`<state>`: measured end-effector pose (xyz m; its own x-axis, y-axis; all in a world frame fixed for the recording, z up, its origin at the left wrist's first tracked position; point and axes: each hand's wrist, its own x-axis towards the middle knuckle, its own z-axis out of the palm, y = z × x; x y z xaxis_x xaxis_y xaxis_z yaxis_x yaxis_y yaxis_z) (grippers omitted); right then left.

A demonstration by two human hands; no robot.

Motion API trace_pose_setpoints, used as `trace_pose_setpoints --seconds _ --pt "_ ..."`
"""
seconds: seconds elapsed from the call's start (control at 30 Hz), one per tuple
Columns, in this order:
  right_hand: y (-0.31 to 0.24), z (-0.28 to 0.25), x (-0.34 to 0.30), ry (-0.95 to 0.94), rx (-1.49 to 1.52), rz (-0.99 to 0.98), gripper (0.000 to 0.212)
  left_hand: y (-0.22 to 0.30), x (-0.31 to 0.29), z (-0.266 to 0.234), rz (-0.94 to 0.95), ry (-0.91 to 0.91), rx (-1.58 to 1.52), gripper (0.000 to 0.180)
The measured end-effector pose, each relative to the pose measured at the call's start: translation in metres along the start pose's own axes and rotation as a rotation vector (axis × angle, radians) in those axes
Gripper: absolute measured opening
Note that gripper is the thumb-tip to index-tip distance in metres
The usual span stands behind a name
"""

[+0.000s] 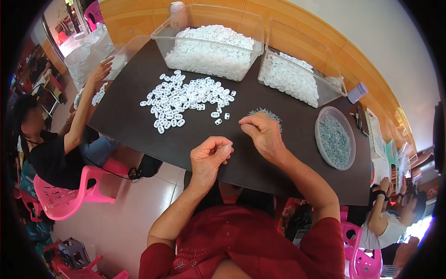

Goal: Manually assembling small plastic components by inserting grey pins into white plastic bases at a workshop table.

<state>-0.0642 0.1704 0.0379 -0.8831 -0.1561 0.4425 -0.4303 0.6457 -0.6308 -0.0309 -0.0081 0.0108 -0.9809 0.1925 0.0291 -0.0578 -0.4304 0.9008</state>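
My left hand (210, 159) is over the near edge of the dark table, its thumb pressed to its curled fingers; whatever it may hold is hidden. To its right, my right hand (264, 135) is closed in a pinch, and I cannot make out anything between the fingertips. Partly behind that hand lies a small pile of thin grey screws (274, 114). Loose white oval plastic pieces with two holes (179, 100) spread across the table beyond my left hand. A few of them sit apart, nearer my right hand.
Two clear bins (204, 63) (297, 88) of white pieces stand along the back. At right are a round tub (318, 135) of grey screws, a purple-lidded bottle (357, 93) and a white basket (375, 132). One person (55, 144) sits at left, others at right.
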Motion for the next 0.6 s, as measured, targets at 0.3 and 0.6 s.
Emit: trace_pose_setpoints --seconds 0.3,0.6 --pt "0.010 -0.006 0.014 0.045 -0.136 -0.063 0.009 -0.017 -0.001 -0.007 0.007 -0.026 0.014 0.012" --pt "0.021 -0.039 -0.004 0.002 -0.213 -0.087 0.012 -0.015 -0.002 -0.008 0.029 -0.006 -0.012 0.014"
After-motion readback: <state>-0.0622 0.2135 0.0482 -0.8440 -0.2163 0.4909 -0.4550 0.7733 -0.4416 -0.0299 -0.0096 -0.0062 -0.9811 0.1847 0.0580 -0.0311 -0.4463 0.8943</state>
